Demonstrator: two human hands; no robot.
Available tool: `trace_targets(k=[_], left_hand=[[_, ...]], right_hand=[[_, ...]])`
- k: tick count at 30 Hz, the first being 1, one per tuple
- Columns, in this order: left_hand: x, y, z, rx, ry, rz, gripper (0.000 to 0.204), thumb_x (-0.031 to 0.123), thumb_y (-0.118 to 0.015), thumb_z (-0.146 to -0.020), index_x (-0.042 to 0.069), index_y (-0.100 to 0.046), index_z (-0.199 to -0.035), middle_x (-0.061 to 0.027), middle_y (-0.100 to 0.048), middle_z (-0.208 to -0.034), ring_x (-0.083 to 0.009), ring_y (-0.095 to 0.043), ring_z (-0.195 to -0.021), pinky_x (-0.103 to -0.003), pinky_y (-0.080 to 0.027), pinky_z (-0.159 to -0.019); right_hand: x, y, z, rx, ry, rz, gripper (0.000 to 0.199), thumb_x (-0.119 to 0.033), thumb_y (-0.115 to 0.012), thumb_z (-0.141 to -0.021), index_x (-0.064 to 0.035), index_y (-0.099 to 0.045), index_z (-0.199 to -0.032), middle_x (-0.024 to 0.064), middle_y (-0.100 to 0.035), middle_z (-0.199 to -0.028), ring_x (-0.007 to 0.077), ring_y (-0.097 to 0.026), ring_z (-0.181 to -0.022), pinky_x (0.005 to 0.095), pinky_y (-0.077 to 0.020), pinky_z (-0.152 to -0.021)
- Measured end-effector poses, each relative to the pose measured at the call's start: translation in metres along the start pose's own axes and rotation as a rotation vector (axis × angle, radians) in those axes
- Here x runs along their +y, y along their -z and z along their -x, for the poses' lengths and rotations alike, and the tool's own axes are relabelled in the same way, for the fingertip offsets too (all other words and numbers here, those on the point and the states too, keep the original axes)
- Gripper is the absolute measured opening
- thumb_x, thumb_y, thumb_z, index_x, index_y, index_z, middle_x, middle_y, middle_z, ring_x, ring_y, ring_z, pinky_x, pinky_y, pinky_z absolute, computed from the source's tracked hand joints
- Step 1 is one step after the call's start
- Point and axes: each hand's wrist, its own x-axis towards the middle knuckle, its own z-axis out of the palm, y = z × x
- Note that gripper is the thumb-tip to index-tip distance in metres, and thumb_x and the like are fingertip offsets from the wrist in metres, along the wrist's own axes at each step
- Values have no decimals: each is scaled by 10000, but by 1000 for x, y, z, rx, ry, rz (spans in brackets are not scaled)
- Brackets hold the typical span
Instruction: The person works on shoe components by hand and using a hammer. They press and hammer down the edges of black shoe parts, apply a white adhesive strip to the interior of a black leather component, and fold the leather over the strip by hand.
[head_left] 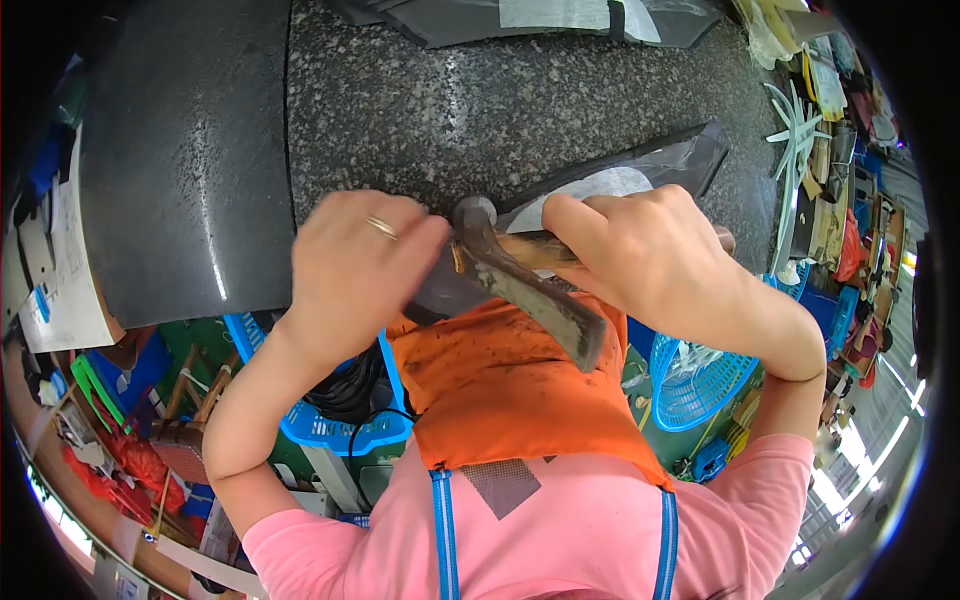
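Observation:
My right hand (655,250) is wrapped round the wooden handle of a hammer (535,295). The hammer has a worn, curved metal head with a round face at its far end, and the narrow tail points toward me. My left hand (365,260) is closed, fingers curled down at the near edge of a dark flat sheet piece (445,292); its fingertips are partly hidden and slightly blurred. Beyond my right hand, a dark cut piece with a light grey patch (610,185) lies on the speckled stone tabletop (400,110). It cannot be told whether both dark parts are one piece.
A black board (190,170) covers the table's left side. More dark pieces (480,20) lie at the far edge. Blue plastic baskets (700,380) stand below the table on both sides, the left one holding black material. Pale strips (795,140) hang at the right edge.

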Motion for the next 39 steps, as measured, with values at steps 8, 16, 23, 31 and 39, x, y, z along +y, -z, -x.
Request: trace_targets(k=[8, 16, 23, 31, 39], left_hand=[[13, -9, 28, 189, 211, 45, 262, -7, -802, -663, 47, -695, -896, -55, -633, -906, -263, -608, -846, -358, -504, -709], [26, 1, 21, 12, -36, -216, 256, 23, -746, -662, -34, -678, -903, -117, -619, -933, -246, -615, -833, -343, -514, -708], [42, 13, 27, -6, 330, -97, 628, 112, -809, -726, 61, -572, -1305, -228, -473, -1380, -414, -498, -1228, -477, -439, -1005], [82, -53, -46, -63, 199, 131, 897, 202, -867, -656, 120, -451, -1446, -246, -402, -1420, -463, -392, -1302, -552, -340, -1066], [87, -33, -16, -60, 111, -179, 625, 139, -784, -737, 135, -578, -1326, -245, -405, -1469, -404, -384, -1358, -565, -295, -1108]], right_hand=[[2, -1, -5, 172, 43, -125, 239, -250, -661, -878, -65, -511, -897, 133, -597, -626, 372, -622, -619, 473, -475, -524], [-1, -19, -17, 142, 68, -1, 273, -294, -677, -876, -75, -515, -852, 120, -604, -630, 352, -625, -576, 461, -488, -492], [90, -17, 20, 800, -318, 161, 297, -274, -675, -883, -131, -615, -1137, 94, -656, -849, 317, -676, -755, 437, -522, -637], [186, -11, 36, 912, -575, 289, 304, -238, -685, -862, -131, -648, -1144, 104, -619, -944, 303, -644, -931, 433, -525, -774], [302, -2, 90, 1104, -793, 686, 179, -188, -695, -826, -157, -726, -1000, 62, -615, -1207, 304, -569, -1107, 447, -447, -940]])
